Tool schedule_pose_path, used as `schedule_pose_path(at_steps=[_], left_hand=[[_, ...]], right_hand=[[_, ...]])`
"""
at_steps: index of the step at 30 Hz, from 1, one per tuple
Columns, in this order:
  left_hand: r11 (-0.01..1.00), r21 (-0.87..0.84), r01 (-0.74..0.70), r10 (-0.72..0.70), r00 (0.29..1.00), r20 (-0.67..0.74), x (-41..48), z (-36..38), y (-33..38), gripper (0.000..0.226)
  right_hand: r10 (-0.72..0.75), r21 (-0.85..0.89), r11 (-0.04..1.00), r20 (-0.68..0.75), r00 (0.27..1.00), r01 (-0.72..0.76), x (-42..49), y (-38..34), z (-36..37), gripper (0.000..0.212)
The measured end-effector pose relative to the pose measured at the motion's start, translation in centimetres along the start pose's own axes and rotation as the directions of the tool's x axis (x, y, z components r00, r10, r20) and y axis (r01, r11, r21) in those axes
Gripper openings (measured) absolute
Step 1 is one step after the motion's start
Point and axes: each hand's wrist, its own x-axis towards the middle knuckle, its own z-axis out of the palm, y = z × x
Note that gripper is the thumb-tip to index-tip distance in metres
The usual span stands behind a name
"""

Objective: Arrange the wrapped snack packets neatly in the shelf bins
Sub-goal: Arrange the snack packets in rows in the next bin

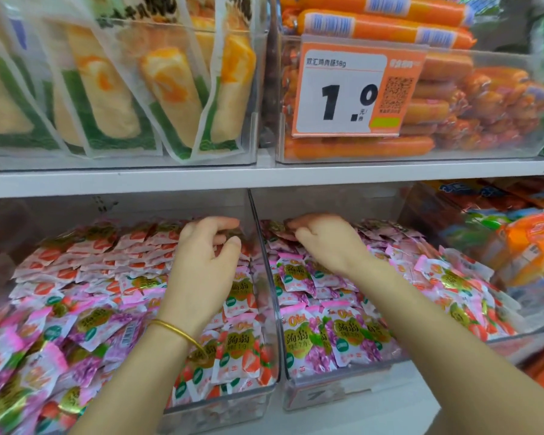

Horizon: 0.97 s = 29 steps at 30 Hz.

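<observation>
- The left hand [206,262], a gold bangle [176,331] on its wrist, reaches to the back of the left bin [220,412]. Its fingers are curled over the rear rows, but I cannot tell whether they grip a packet or only touch.
- The right hand [325,243] is curled the same way deep in the right bin [343,390]. Its fingertips are on dark packets, and any grip is hidden under its own back.
- The snack packets [305,334] fill both clear bins, in rows at the back and looser towards the front.
- They look light, small and soft, with a glossy film that is likely to slip. Pinching one by its flat sealed edge, or sweeping a row with straight fingers, seems safest.
- The bins' far ends sit in shadow under the shelf board [264,177], and the left bin's left part runs out of view.
- Above, a price tag [352,89] covers part of a bin of orange sausages [390,26].
</observation>
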Motion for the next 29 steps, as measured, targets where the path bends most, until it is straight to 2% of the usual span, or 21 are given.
schedule_pose_path(at_steps=[2,5,8,10,12,14,15,17,19,21,25,29], left_hand=[[1.000,0.012,0.000,0.000,1.000,-0.004,0.1,-0.2,-0.2,0.025],[1.000,0.009,0.004,-0.004,1.000,-0.010,0.1,-0.7,-0.4,0.023],[0.998,-0.043,0.041,-0.042,0.999,-0.023,0.0,-1.6,-0.6,0.022],[0.997,-0.062,0.054,-0.057,0.997,-0.044,-0.3,-2.8,-0.8,0.023],[0.995,-0.090,0.053,-0.060,0.995,-0.079,-0.6,-4.3,-1.0,0.022],[0.992,-0.112,0.055,-0.068,0.991,-0.114,-0.9,-5.8,-1.4,0.023],[0.992,-0.113,0.059,-0.073,0.989,-0.130,-1.0,-6.6,-1.7,0.024],[0.991,-0.115,0.074,-0.093,0.982,-0.164,-1.3,-8.1,-2.2,0.024],[0.990,-0.112,0.084,-0.106,0.974,-0.201,-1.7,-9.4,-2.8,0.024],[0.990,-0.104,0.090,-0.113,0.965,-0.235,-2.2,-10.6,-3.4,0.024],[0.986,-0.115,0.117,-0.144,0.953,-0.265,-3.1,-12.3,-4.5,0.024],[0.989,-0.094,0.112,-0.133,0.956,-0.262,-3.5,-13.5,-4.9,0.023]], right_hand=[[-0.055,0.055,0.997,0.124,0.991,0.049,-0.4,0.1,-0.3,0.040],[-0.124,-0.027,0.991,0.247,0.961,0.135,-0.1,-0.7,0.6,0.044],[-0.107,-0.009,0.994,0.252,0.962,0.113,0.6,-1.1,0.7,0.045],[-0.074,0.091,0.994,0.122,0.990,0.063,-0.1,-1.7,-0.4,0.045],[-0.015,0.242,0.969,-0.140,0.990,0.049,-2.3,-3.1,-2.0,0.046],[-0.025,0.419,0.890,-0.354,0.935,0.182,-5.2,-5.8,-3.7,0.044],[-0.075,0.467,0.845,-0.381,0.922,0.262,-6.7,-7.5,-4.3,0.043],[-0.235,0.468,0.812,-0.288,0.928,0.350,-8.2,-11.0,-4.3,0.039],[-0.352,0.402,0.848,-0.057,0.934,0.345,-8.0,-14.0,-2.5,0.035],[-0.392,0.363,0.873,0.126,0.911,0.326,-6.4,-16.2,0.1,0.034],[-0.276,0.346,0.929,0.405,0.871,0.133,-3.9,-18.5,3.9,0.058],[-0.173,0.201,0.975,0.430,0.886,0.093,-3.2,-19.8,5.7,0.054]])
